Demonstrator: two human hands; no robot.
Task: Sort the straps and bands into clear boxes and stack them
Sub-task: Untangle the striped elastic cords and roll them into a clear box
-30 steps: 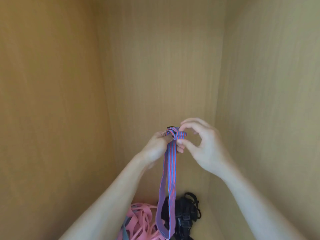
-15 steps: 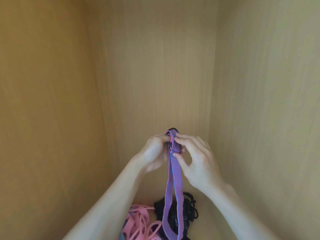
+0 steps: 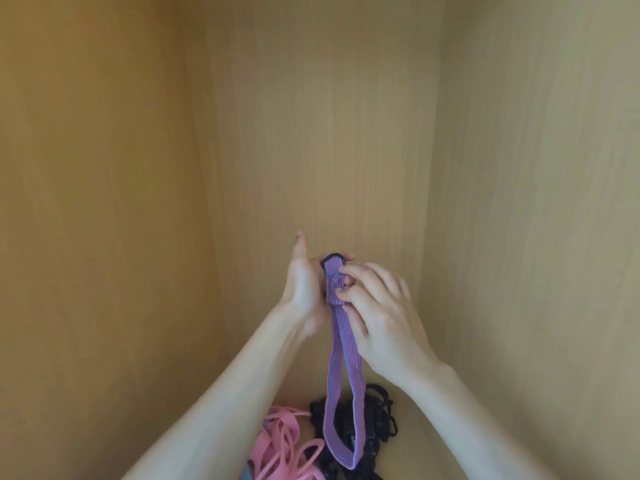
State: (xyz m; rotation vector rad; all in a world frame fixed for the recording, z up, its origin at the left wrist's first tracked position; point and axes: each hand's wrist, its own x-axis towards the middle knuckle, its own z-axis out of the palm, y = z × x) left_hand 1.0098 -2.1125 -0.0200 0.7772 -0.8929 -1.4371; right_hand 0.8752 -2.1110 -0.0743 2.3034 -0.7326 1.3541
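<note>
1. One striped strap (image 3: 341,344), pink and blue, is in hand; it carries one black ring (image 3: 334,256) at its top end.
2. Two heaps lie low in the view: pink bands (image 3: 284,441) to the left and black straps (image 3: 374,420) to the right. Both are too tangled to count.
3. The left hand (image 3: 304,282) is raised with its thumb straight up and clear of the strap. Its fingers pass behind the strap's top, and one fingertip shows just past the ring. Whether they curl round the strap cannot be told.
4. The right hand (image 3: 377,306) has curled fingers and pinches the strap just below the ring.
5. The strap hangs from between the two hands as a long doubled loop. Its lower bend hangs in front of the black straps.
6. Three wooden panels (image 3: 322,133) wall in the scene at left, back and right.
</note>
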